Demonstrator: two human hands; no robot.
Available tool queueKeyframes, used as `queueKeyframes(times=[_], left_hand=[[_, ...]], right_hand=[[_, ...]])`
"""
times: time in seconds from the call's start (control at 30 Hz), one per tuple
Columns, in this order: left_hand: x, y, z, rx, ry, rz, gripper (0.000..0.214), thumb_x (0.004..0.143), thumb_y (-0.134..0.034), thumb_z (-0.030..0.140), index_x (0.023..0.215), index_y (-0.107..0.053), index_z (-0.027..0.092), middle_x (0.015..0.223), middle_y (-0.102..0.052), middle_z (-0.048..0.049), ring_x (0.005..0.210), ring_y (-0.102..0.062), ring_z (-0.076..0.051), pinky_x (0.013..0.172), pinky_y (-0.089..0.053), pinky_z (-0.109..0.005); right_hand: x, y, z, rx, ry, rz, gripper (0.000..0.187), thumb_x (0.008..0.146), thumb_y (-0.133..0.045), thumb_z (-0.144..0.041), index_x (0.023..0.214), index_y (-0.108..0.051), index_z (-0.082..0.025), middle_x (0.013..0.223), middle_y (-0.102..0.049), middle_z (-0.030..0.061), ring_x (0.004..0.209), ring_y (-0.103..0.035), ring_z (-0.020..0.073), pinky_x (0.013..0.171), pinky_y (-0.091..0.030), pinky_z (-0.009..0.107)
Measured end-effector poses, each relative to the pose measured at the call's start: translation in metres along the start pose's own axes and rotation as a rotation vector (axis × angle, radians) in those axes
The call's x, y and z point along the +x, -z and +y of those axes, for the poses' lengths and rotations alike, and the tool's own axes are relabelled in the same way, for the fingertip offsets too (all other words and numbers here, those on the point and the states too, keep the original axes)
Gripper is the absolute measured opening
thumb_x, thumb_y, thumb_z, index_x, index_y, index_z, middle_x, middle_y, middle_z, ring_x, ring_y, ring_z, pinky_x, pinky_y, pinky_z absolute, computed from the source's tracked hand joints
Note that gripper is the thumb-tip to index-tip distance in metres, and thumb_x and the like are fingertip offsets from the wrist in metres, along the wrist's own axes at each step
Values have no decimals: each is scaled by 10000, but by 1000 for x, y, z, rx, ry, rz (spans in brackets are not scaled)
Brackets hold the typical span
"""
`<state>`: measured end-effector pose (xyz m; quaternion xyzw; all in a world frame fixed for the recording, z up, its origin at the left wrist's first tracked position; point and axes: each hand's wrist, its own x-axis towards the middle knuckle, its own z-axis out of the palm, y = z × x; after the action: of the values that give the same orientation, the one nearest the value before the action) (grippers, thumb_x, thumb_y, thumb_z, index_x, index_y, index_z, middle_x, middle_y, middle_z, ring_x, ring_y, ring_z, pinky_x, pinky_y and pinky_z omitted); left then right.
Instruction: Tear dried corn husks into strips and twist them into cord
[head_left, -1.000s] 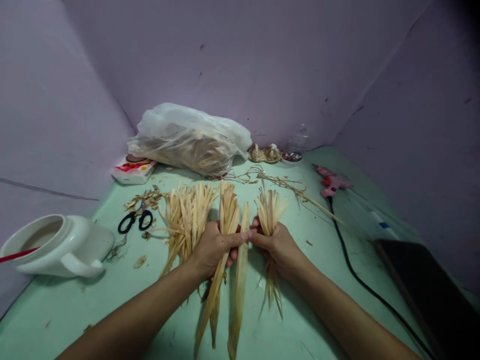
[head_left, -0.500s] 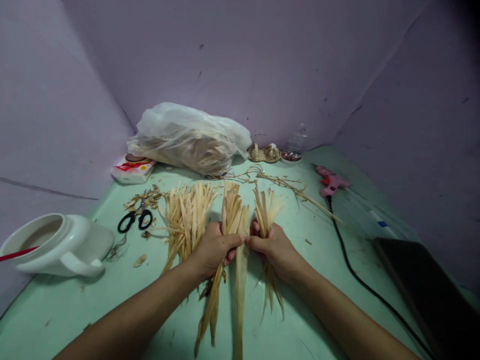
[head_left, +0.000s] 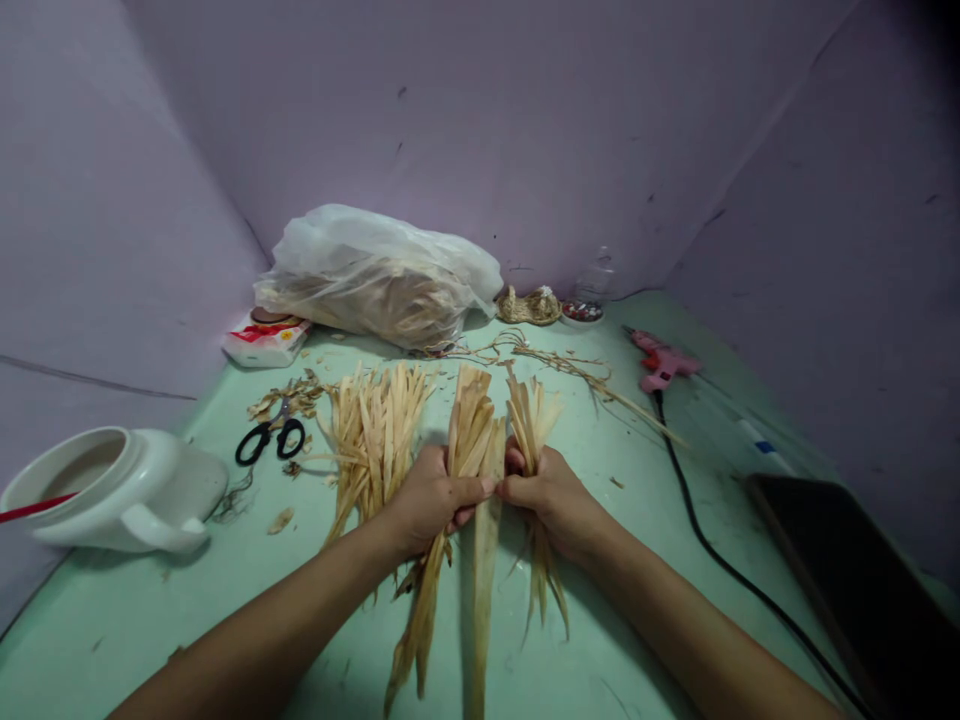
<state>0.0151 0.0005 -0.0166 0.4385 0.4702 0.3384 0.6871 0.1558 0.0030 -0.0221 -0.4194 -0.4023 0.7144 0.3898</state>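
My left hand [head_left: 435, 497] is closed round a bundle of dried leaf strips [head_left: 469, 410], whose darker ends hang below the fist. A wider pale strip [head_left: 484, 590] runs down from between my two thumbs, which nearly meet at its upper part. In my right hand [head_left: 553, 497] is a smaller bunch of dried strips [head_left: 529, 420], fanned out above and below the grip. Left of my left hand, a larger pile of strips [head_left: 375, 430] lies on the table. The fingers behind the bundles are partly hidden.
Black-handled scissors [head_left: 271, 440] lie among leaf scraps at left, near a white pitcher [head_left: 150, 490] on its side. A plastic bag [head_left: 375, 280] sits at the back. A pink glue gun [head_left: 667, 366], its black cord and a dark flat device [head_left: 847, 580] are at right.
The left bundle and the wide pale strip have shifted slightly right and tilted a little. Both hands keep their grips and stay close together.
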Motion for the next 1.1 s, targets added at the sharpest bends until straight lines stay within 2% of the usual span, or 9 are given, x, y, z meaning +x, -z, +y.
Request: queueKeyframes(times=[0.17, 0.3, 0.5, 0.67, 0.8, 0.9, 1.0, 1.1], left_hand=[[-1, 0, 2, -7, -10, -66, 379, 548, -670, 376, 799, -610, 99, 348, -366, 81, 293, -249, -35, 303, -167, -177], [-1, 1, 1, 3, -20, -98, 424, 539, -686, 364, 862, -627, 96, 377, -389, 77, 308, -276, -38, 307, -191, -171], [-1, 2, 1, 31, -9, -105, 332, 533, -691, 353, 736, -618, 100, 377, -393, 64, 311, -293, -41, 314, -194, -178], [-2, 3, 2, 41, -6, -96, 232, 532, -662, 314, 619, -557, 126, 374, -386, 59, 314, -292, -40, 321, -200, -183], [-2, 4, 2, 33, -13, -136, 303, 534, -677, 330, 716, -598, 101, 412, -404, 61, 327, -304, -37, 323, -208, -176], [-1, 3, 2, 22, -13, -137, 389, 533, -695, 356, 803, -607, 90, 433, -430, 62, 331, -315, -34, 316, -217, -165], [1, 3, 1, -1, -10, -66, 381, 539, -695, 374, 778, -584, 99, 390, -420, 71, 312, -303, -33, 298, -210, -155], [3, 3, 0, -33, 9, 31, 337, 541, -693, 379, 688, -539, 118, 345, -407, 73, 282, -293, -32, 282, -202, -155]], right_hand=[[-4, -5, -4, 44, -33, -79, 132, 525, -607, -96, 588, -508, -155, 506, -519, -25, 410, -436, 62, 383, -315, 169], [-5, -5, -5, 62, -48, -145, 137, 524, -611, -123, 661, -598, -124, 503, -556, -1, 438, -485, 91, 407, -350, 188], [-5, -3, -4, 63, -47, -227, 133, 541, -583, -128, 667, -622, -106, 516, -577, 21, 465, -505, 97, 398, -316, 179], [-6, -2, -3, 35, -49, -212, 86, 531, -538, -88, 595, -590, -113, 503, -559, 3, 397, -388, 42, 358, -191, 167], [-5, -1, 0, 56, -41, -228, 69, 519, -523, -78, 563, -533, -131, 505, -526, -5, 424, -407, 56, 369, -196, 172], [-3, 1, 1, 95, -40, -171, 133, 501, -561, -87, 551, -454, -150, 499, -472, -31, 403, -367, 39, 358, -159, 164], [-2, 4, -1, 147, -59, -110, 206, 490, -569, -90, 585, -404, -167, 509, -428, -55, 394, -310, 25, 353, -128, 156], [0, 8, -6, 170, -80, -83, 234, 472, -531, -73, 670, -455, -170, 520, -414, -65, 397, -251, 23, 354, -133, 157]])
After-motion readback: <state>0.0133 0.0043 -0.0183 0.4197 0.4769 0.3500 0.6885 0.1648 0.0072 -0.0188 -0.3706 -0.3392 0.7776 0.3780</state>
